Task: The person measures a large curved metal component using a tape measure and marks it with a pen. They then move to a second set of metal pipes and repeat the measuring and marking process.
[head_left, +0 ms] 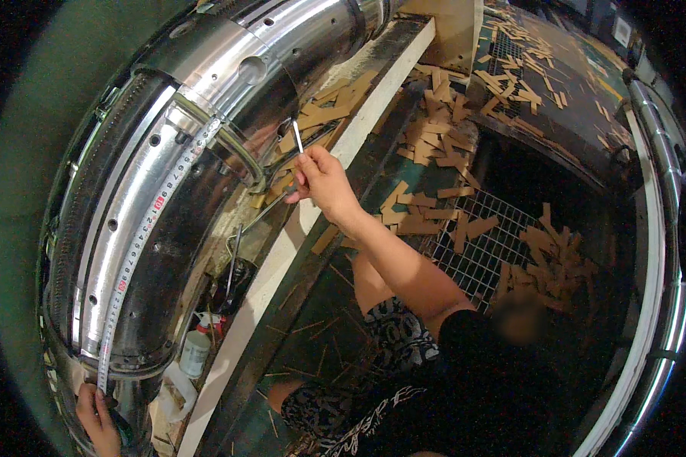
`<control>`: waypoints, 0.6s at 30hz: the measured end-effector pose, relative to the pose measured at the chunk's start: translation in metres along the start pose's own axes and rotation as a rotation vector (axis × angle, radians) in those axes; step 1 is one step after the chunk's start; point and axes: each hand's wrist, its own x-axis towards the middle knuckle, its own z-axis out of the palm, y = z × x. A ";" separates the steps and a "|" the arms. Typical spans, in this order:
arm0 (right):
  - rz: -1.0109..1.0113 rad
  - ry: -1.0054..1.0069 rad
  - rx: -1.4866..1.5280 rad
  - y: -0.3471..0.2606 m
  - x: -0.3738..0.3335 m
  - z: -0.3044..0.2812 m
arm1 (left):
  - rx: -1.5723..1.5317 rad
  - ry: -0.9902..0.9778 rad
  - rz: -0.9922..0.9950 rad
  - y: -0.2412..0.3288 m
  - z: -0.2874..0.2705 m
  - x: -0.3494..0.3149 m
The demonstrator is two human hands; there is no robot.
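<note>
Where the metal cylinder (179, 215) ends nearest the person, the left hand (97, 420) has its fingers closed on the lower end of a tape measure (140, 238). The tape's pale blade, with dark and red marks, runs up along the cylinder's face toward a dull metal handle (244, 153) that crosses it. Just right of the cylinder's near end is a white spray bottle (196, 353) with a red trigger. Farther along, off the cylinder's right side, the right hand (325, 181) is clenched around a slim metal bar (297, 137), its bright end poking out above the fist; whether the bent rod (263, 214) below belongs to it, I cannot tell. A pale wooden beam (270, 265) runs alongside the cylinder. Flat brown strips (427, 217) lie between the two and, more thickly, beyond the beam, around a metal grating (482, 265). Farthest from the cylinder, a shiny pipe (667, 190) curves past.
</note>
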 end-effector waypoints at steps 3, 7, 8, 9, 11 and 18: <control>0.121 -0.041 0.281 -0.002 0.003 0.010 | 0.010 0.095 0.123 -0.005 0.007 -0.002; 0.162 -0.115 0.475 -0.009 0.000 0.020 | 0.051 0.073 0.193 0.053 -0.010 -0.001; 0.166 -0.139 0.438 -0.006 0.000 0.014 | 0.060 0.082 0.214 0.052 -0.010 -0.001; 0.170 -0.167 0.400 -0.006 -0.001 0.008 | 0.054 0.074 0.207 0.052 -0.011 -0.001; 0.239 -0.196 0.374 -0.005 -0.002 0.000 | 0.042 0.056 0.190 0.054 -0.011 -0.003; -0.473 -0.112 -1.132 -0.016 0.038 -0.076 | -0.022 0.141 0.096 0.031 0.003 -0.002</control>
